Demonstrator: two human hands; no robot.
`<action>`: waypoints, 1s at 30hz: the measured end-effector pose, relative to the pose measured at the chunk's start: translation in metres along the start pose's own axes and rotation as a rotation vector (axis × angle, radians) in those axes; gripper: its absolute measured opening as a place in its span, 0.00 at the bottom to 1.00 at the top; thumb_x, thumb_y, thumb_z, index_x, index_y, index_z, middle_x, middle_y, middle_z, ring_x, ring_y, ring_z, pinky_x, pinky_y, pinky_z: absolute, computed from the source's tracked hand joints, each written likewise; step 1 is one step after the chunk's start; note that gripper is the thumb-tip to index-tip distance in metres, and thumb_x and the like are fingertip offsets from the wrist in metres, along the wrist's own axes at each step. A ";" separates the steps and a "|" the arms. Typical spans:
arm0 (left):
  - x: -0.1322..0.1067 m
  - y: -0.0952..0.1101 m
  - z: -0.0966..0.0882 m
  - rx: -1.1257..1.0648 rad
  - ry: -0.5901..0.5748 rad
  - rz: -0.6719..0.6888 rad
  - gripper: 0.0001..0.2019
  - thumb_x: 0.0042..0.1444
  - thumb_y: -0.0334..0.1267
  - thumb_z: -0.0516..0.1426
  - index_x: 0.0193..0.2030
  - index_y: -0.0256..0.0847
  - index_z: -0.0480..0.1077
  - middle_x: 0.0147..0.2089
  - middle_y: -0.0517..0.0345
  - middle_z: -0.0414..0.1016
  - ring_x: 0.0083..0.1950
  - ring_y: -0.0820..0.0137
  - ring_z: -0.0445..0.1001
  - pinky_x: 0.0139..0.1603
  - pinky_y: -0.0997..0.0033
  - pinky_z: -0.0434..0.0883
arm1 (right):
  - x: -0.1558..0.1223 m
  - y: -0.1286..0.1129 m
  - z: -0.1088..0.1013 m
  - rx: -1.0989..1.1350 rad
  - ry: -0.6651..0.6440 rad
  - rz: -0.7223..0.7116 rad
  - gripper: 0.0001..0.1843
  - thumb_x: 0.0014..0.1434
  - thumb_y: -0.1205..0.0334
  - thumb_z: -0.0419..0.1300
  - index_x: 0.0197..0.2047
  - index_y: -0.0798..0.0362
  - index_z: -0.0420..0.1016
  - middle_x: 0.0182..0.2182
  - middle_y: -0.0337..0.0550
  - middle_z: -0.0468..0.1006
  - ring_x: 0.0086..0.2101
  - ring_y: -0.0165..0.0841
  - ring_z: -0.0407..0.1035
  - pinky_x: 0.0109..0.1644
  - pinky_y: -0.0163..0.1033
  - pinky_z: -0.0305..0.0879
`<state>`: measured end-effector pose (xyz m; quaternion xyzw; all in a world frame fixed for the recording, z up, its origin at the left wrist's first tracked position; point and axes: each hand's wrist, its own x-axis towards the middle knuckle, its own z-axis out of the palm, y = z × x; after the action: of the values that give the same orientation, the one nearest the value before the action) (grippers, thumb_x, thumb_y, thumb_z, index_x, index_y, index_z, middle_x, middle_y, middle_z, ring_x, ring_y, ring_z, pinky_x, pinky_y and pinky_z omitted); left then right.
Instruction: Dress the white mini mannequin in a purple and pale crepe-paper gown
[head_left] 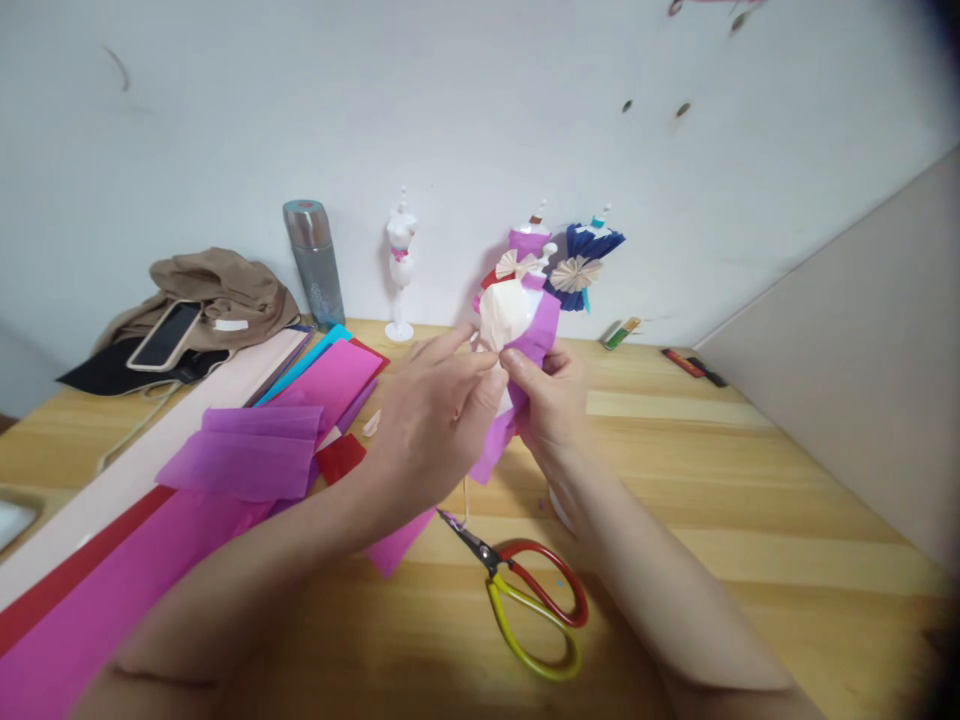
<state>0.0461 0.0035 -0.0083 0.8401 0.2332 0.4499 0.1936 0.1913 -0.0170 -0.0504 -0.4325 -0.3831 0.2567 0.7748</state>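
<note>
A small white dress-form mannequin (550, 252), held up off the table, wears a purple crepe paper strip (536, 335) across one side and a cream paper piece (501, 310) over the other. My right hand (555, 400) is closed around its waist, thumb pressing at the front where the two papers meet. From the left, my left hand (442, 420) pinches the edge of the cream paper, its fingertips beside my right thumb and partly hidden. Below both hands lie scissors (491, 560) with one red and one yellow handle, beside a magenta paper scrap (401, 545).
Crepe paper sheets (247, 450) in several colours cover the table's left side. A cap (97, 365), brown cloth (217, 280), phone (166, 335) and steel flask (311, 260) stand or lie behind them. A bare mannequin (402, 265) and two dressed ones (592, 250) stand by the wall.
</note>
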 end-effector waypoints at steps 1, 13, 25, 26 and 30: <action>0.003 -0.003 0.000 -0.084 -0.004 -0.067 0.13 0.62 0.36 0.52 0.31 0.41 0.75 0.49 0.51 0.79 0.54 0.61 0.76 0.54 0.57 0.73 | 0.000 0.001 0.000 -0.003 -0.006 -0.002 0.12 0.42 0.57 0.73 0.31 0.48 0.79 0.28 0.36 0.80 0.26 0.31 0.71 0.34 0.39 0.69; 0.020 -0.023 0.004 -0.732 -0.069 -0.538 0.08 0.43 0.34 0.64 0.24 0.37 0.67 0.27 0.61 0.72 0.30 0.75 0.70 0.33 0.75 0.68 | -0.006 0.002 -0.001 -0.156 -0.072 -0.046 0.14 0.47 0.54 0.70 0.38 0.48 0.78 0.33 0.38 0.81 0.30 0.34 0.73 0.37 0.41 0.71; 0.020 -0.054 0.016 -1.156 -0.348 -0.425 0.20 0.45 0.36 0.68 0.46 0.36 0.72 0.39 0.53 0.79 0.41 0.64 0.78 0.42 0.67 0.73 | -0.002 -0.003 -0.002 -0.153 -0.159 0.024 0.18 0.46 0.54 0.71 0.41 0.48 0.78 0.36 0.39 0.79 0.36 0.36 0.73 0.42 0.44 0.70; 0.020 -0.055 0.017 -1.159 -0.355 -0.408 0.20 0.46 0.36 0.68 0.46 0.36 0.72 0.39 0.53 0.80 0.41 0.63 0.79 0.42 0.67 0.73 | -0.001 -0.003 -0.002 -0.161 -0.166 0.018 0.18 0.46 0.55 0.71 0.41 0.47 0.78 0.38 0.39 0.79 0.38 0.37 0.73 0.43 0.44 0.70; 0.018 -0.061 0.021 -1.186 -0.364 -0.381 0.25 0.48 0.39 0.68 0.53 0.40 0.70 0.43 0.52 0.80 0.43 0.62 0.79 0.44 0.66 0.74 | -0.001 -0.006 -0.004 -0.164 -0.194 0.040 0.17 0.46 0.55 0.71 0.41 0.47 0.79 0.40 0.40 0.80 0.40 0.38 0.73 0.44 0.44 0.70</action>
<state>0.0594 0.0605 -0.0401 0.5971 0.0536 0.3107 0.7376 0.1939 -0.0226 -0.0468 -0.4753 -0.4671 0.2803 0.6909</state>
